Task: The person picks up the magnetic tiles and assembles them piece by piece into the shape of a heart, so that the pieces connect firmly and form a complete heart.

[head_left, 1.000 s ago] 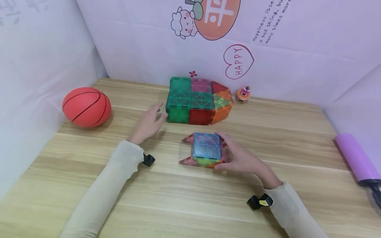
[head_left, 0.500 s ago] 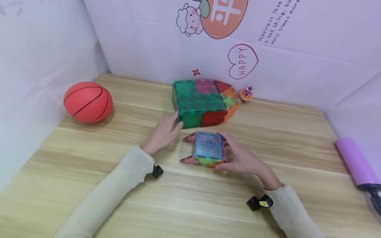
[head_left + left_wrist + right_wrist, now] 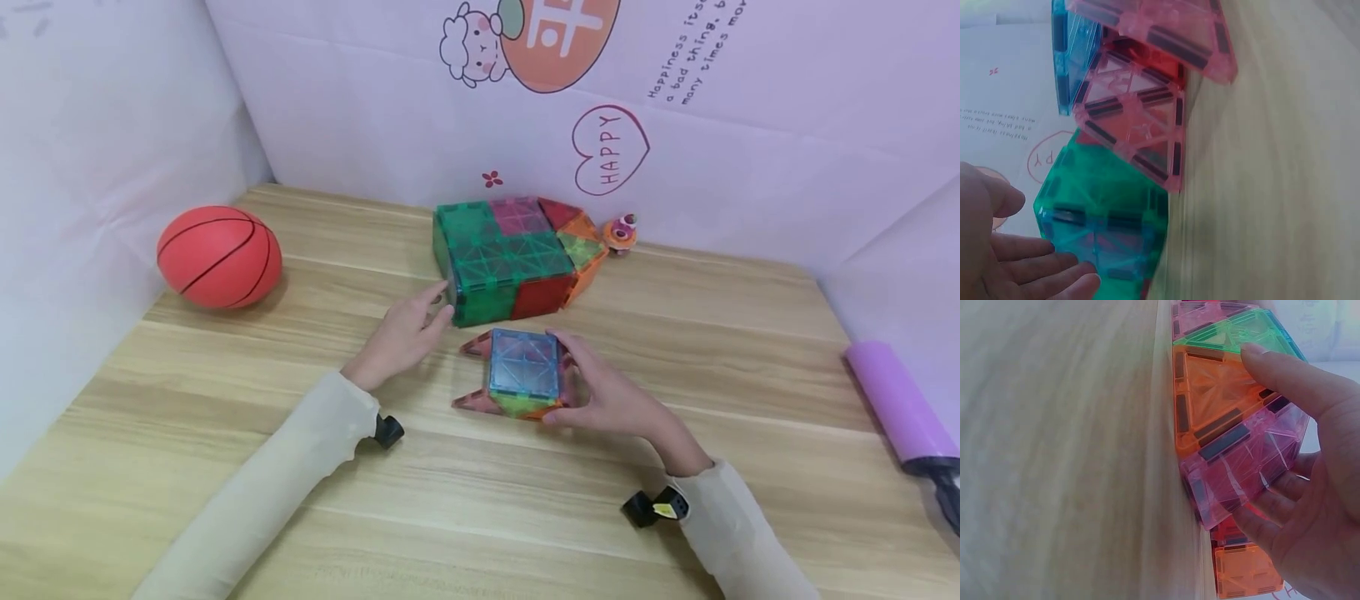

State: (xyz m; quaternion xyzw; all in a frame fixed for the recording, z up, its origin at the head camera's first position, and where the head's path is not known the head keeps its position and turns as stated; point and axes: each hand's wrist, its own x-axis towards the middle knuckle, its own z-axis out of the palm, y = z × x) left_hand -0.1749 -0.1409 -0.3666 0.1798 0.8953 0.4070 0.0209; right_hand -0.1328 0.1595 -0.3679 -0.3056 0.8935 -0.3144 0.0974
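A large magnetic tile block (image 3: 502, 258) of green, red and pink tiles with an orange pointed end lies at the back of the table. By its left end is my left hand (image 3: 397, 342), fingers extended and slightly bent, holding nothing. In the left wrist view those fingertips (image 3: 1088, 281) overlap the block's bluish end; contact is hard to tell. My right hand (image 3: 611, 396) grips a smaller magnetic tile block (image 3: 525, 362), blue on top, with two pink triangular points facing left. The right wrist view shows my thumb on its green and orange side, fingers behind the pink end.
A red basketball (image 3: 219, 257) rests at the back left. A small toy figure (image 3: 621, 233) stands against the back wall, beside the large block's pointed end. The purple pump (image 3: 900, 400) lies along the right edge. Printed white cloth (image 3: 360, 108) walls the table in.
My left hand moved right to the large block, which shifted slightly right and turned, its left end coming nearer; the hand then drew back a little. My right hand kept its grip on the smaller block.
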